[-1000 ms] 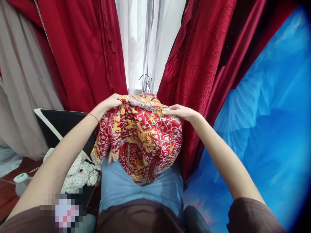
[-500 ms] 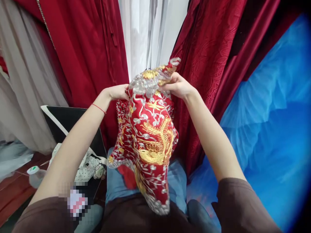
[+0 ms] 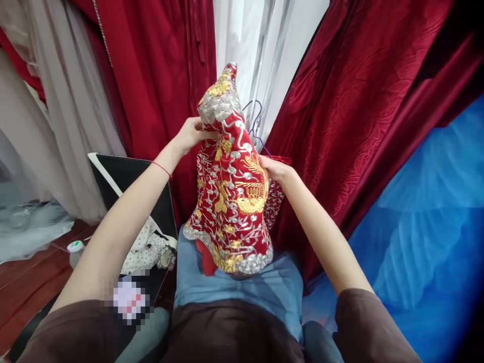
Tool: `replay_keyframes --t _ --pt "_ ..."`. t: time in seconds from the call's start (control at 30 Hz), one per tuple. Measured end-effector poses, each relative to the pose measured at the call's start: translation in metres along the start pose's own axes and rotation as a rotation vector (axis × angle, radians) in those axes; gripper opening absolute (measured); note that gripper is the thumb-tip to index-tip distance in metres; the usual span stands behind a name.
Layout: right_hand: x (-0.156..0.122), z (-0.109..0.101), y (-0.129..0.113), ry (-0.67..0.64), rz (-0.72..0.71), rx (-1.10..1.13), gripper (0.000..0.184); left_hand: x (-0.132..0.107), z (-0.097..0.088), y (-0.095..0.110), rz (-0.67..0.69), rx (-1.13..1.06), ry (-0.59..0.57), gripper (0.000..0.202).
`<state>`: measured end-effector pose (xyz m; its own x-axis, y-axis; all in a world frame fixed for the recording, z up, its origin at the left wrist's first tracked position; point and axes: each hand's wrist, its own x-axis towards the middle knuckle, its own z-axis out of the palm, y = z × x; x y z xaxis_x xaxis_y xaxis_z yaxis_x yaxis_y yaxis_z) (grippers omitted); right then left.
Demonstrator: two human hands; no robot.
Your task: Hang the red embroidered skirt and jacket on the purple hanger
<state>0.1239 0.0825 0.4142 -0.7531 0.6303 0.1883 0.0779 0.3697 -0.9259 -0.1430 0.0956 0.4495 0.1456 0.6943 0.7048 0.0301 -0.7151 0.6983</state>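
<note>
A red garment (image 3: 232, 201) with gold and silver embroidery hangs upright over my lap. My left hand (image 3: 191, 133) pinches its upper left edge, just under the raised silver-trimmed tip. My right hand (image 3: 275, 169) grips the right edge lower down, its fingers partly tucked behind the cloth. A thin purple hanger hook (image 3: 255, 118) shows behind the garment, between my two hands. The hem rests on my blue-clad knees (image 3: 242, 287).
Dark red gowns (image 3: 359, 116) hang close on both sides, with white fabric (image 3: 260, 45) between them. Blue tulle (image 3: 423, 227) fills the right. At the left stand a black chair (image 3: 124, 176), a spotted cloth bag (image 3: 147, 249), pale gowns and a bottle (image 3: 74, 250) on the wooden floor.
The garment went from spread flat across both hands to held upright and gathered narrow. My left hand rose with the top edge; my right hand dropped down the right side.
</note>
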Motion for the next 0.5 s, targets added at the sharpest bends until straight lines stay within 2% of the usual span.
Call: replay_keyframes --t 0.13,0.27,0.4,0.5 --pt "0.029 0.011 0.013 -0.014 -0.031 -0.012 0.058 0.004 -0.013 -0.016 0.003 0.067 0.09 0.039" --pt "0.073 0.021 0.029 0.176 -0.035 0.011 0.03 0.007 -0.032 -0.046 -0.068 0.03 0.099 0.048" --pt "0.111 0.023 0.042 0.335 -0.12 0.168 0.035 0.003 -0.055 -0.063 -0.148 -0.02 -0.02 0.049" --pt "0.131 0.022 0.037 0.328 -0.137 0.137 0.037 0.005 -0.067 -0.071 -0.164 -0.022 0.031 0.048"
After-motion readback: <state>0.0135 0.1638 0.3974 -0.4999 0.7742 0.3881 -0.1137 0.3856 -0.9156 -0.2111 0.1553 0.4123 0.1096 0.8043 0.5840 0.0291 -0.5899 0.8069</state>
